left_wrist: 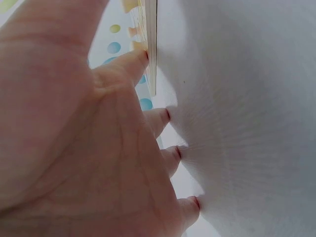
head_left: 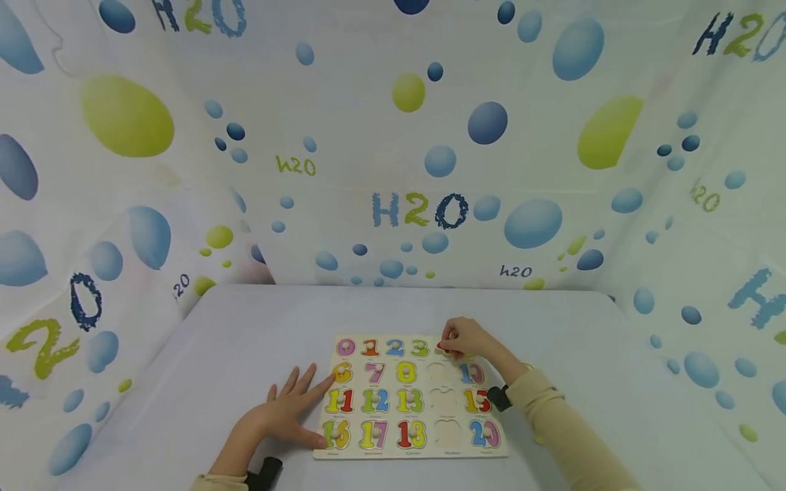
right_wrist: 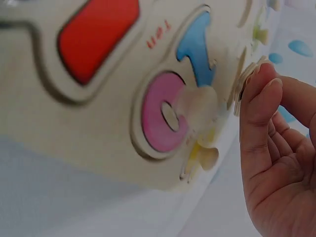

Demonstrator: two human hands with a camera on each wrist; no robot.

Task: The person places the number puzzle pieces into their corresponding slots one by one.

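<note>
A wooden number puzzle board (head_left: 424, 453) lies on the table, several knobbed number pieces in its recesses. At its top row, right of the green 3 (head_left: 420, 348), my right hand (head_left: 468, 337) pinches a red puzzle piece (head_left: 440, 346) between thumb and fingertips. In the right wrist view, this piece (right_wrist: 242, 86) shows its pale wooden edge, tilted close over the board; its number is hidden. My left hand (head_left: 284, 413) is spread at the board's left edge, thumb by the 16 (head_left: 336, 434) and index finger by the 6 (head_left: 342, 372). Its other fingertips (left_wrist: 172, 157) press the white cloth.
Bare recesses show in the fourth column, such as the one (head_left: 448, 432) left of the 20 (head_left: 485, 434). Something yellow-green (head_left: 539, 440) shows partly beside the right sleeve. A white cloth (head_left: 258, 327) covers the table, and a patterned curtain (head_left: 344, 225) hangs behind.
</note>
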